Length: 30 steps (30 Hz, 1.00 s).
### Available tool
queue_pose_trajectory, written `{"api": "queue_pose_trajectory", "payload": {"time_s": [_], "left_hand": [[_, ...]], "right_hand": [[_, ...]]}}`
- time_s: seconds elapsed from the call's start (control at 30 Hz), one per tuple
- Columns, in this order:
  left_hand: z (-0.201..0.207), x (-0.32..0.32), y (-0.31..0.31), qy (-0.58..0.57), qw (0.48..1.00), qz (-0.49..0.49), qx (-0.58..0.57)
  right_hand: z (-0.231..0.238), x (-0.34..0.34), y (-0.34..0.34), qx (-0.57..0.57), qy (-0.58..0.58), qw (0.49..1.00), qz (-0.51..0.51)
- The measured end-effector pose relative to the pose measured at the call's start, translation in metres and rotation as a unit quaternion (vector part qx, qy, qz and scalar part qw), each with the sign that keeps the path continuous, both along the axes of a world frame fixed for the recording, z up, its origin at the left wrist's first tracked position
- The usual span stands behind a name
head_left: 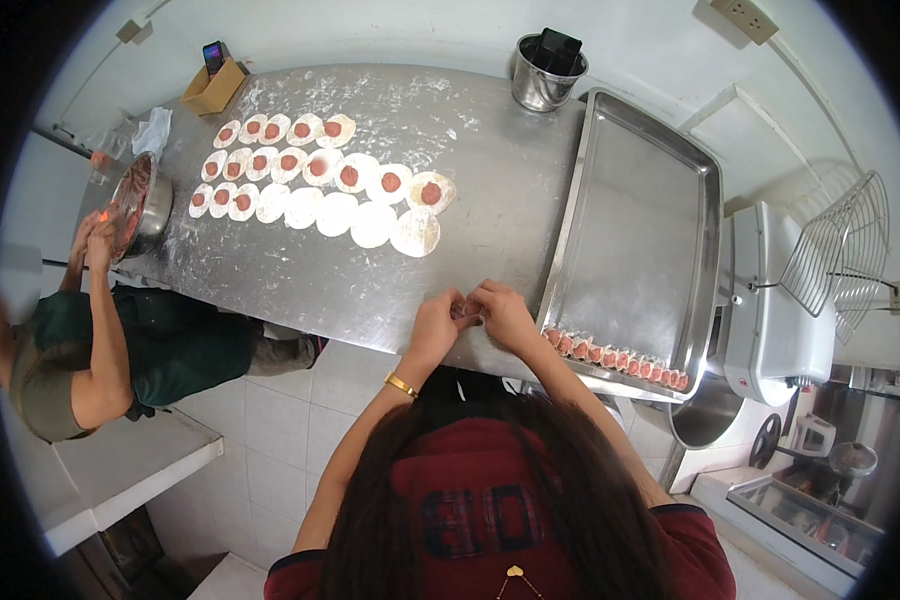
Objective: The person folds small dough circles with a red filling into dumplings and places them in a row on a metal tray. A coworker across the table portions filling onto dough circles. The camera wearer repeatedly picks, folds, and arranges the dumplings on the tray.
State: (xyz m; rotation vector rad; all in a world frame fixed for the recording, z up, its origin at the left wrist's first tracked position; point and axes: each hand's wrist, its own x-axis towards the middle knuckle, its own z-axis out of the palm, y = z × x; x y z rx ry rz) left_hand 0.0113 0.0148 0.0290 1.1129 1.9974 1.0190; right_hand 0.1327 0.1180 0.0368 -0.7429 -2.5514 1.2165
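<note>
Near the front edge of the steel table, my left hand point(437, 322) and my right hand point(501, 314) meet, fingers pinched around a small dumpling point(472, 310). The fingers hide most of it; a bit of pinkish filling shows. Ahead and to the left lie rows of round dough wrappers point(374, 225). Most carry a dab of reddish meat filling point(390, 183); several in the nearest row are bare. Beside my right forearm, a large steel tray point(630, 200) holds a row of finished dumplings point(610, 358) along its near edge.
At the left, a co-worker point(170, 345) has both hands at a steel bowl point(154, 215) of filling. A steel bucket point(547, 80) and a cardboard box point(214, 89) holding a phone stand at the back. A white mixer point(778, 290) with a wire guard stands beyond the tray.
</note>
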Motion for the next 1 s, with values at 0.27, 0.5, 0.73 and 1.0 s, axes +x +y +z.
{"api": "queue_pose_trajectory", "payload": {"time_s": [0.27,0.5,0.73,1.0], "left_hand": [[0.001,0.002,0.000,-0.034,0.999,0.001,0.038],[-0.006,0.002,0.003,-0.008,0.999,-0.024,0.041],[-0.006,0.002,0.006,0.009,0.999,-0.009,0.037],[-0.004,-0.006,0.012,0.044,0.995,-0.055,0.077]], "right_hand": [[-0.004,0.006,-0.013,0.044,-0.006,0.996,-0.081],[-0.005,0.010,-0.005,0.079,0.066,0.990,-0.100],[-0.009,0.009,-0.001,0.015,0.021,0.997,-0.074],[-0.008,0.007,-0.004,0.060,-0.030,0.991,-0.113]]}}
